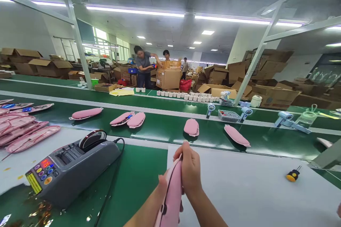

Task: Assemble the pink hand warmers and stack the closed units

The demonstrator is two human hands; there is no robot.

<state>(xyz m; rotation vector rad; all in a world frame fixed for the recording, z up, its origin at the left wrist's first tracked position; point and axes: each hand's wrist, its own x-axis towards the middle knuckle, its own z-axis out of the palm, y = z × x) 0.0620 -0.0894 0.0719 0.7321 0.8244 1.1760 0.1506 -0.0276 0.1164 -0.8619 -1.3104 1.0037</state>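
A long, rounded pink casing stands tilted on edge between my hands, low in the middle of the head view. A dark seam runs along its side, with a small black part near the bottom. My right hand wraps over its upper right side, fingers closed near the top end. My left hand grips the other side; its thumb shows, while most of its fingers are hidden behind the casing. Beyond my hands, a similar pink casing lies on the green conveyor belt.
A grey tape dispenser with a cable sits at left, beside stacked pink shells. A yellow-and-black screwdriver lies on the white sheet. Blue handheld fans and a screw tray stand across the belt. People work behind, near a carton.
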